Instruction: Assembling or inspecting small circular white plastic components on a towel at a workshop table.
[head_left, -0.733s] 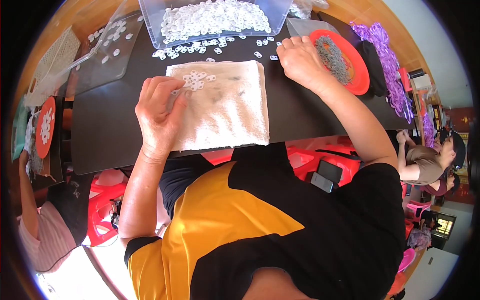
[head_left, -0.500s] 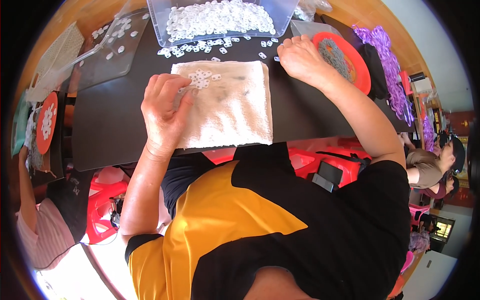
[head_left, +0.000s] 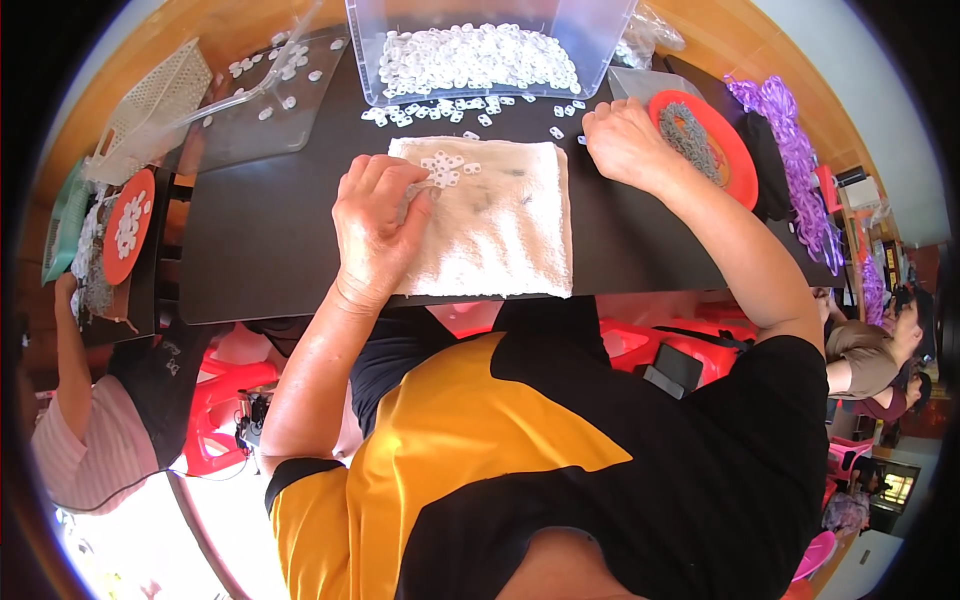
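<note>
A cream towel point(head_left: 500, 235) lies at the table's front edge, with a small cluster of white two-holed plastic pieces point(head_left: 443, 168) on its upper left part. My left hand point(head_left: 380, 220) rests at the towel's left side, its fingers curled towards the thumb beside that cluster. Something greyish shows between thumb and fingers, too small to name. Further right, my right hand point(head_left: 628, 145) is closed on the dark table, left of a red plate point(head_left: 742, 165) bearing a heap of grey small links or cord point(head_left: 688, 140). Whatever its fingertips hold is hidden.
Behind the towel stands a clear plastic bin point(head_left: 365, 60) full of white pieces, with more scattered before it. A transparent lid point(head_left: 250, 135) lies back left. Purple ribbons point(head_left: 795, 150) hang at the right. At far left, another person's arm point(head_left: 72, 345) reaches near a red plate point(head_left: 112, 255).
The whole view has shifted, so the table appears further right and slightly lower. Both hands keep nearly the same places relative to the towel and the red plate.
</note>
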